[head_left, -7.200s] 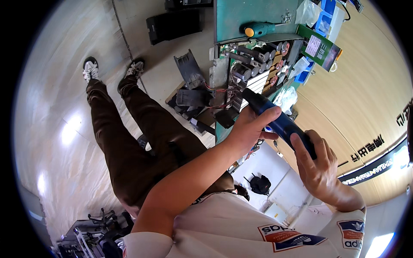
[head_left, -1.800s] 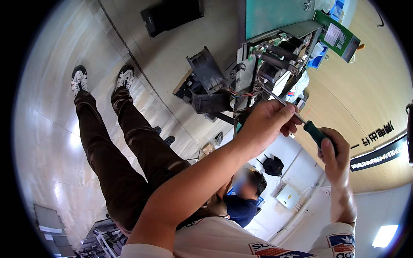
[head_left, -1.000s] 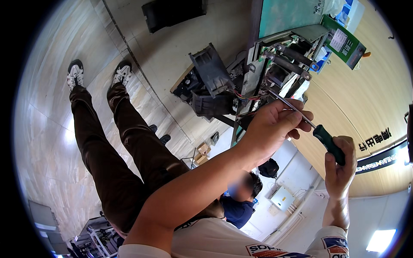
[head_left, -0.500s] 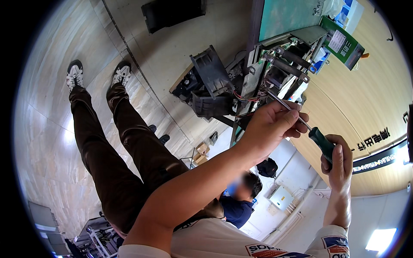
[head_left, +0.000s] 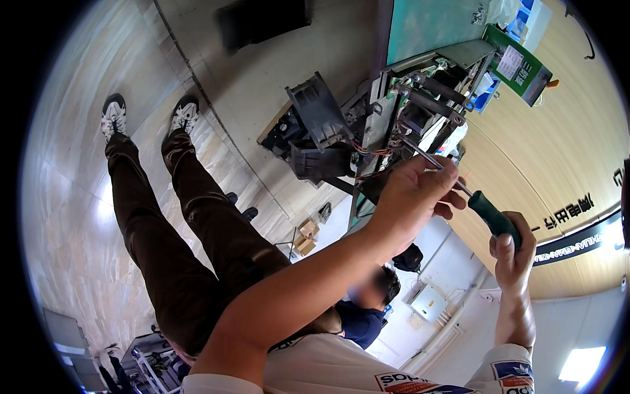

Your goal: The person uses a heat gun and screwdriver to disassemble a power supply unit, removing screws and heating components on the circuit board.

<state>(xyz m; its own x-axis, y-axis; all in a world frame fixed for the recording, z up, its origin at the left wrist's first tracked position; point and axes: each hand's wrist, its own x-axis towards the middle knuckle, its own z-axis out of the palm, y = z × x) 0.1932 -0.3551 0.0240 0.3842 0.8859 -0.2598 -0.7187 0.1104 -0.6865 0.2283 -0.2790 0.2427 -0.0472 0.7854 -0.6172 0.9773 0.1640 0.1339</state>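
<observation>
Screwdriver (head_left: 487,213) is held by both hands of the person, and it stands at a slant, with its handle toward the lower right and its tip toward the upper left. The right hand (head_left: 514,255) grasps the rear part of the green handle (head_left: 484,209): the fingers are bent around it and the thumb lies along it, while the front part of the handle sticks out in front of this grip. The left hand (head_left: 420,186) pinches the metal shaft (head_left: 426,156) between the thumb and the fingers; the shaft enters this pinch from one side and comes out on the other, just before the handle. Beyond the left hand, the end of the shaft reaches into an opened machine (head_left: 375,121) with metal frame; whether the tip touches a part inside, I cannot tell. Near the tip, thin coloured wires (head_left: 373,152) run out from the machine toward the black plastic housings (head_left: 317,111). Behind the machine there is the green tabletop (head_left: 426,29), and a green box (head_left: 518,69) is near its far edge.
</observation>
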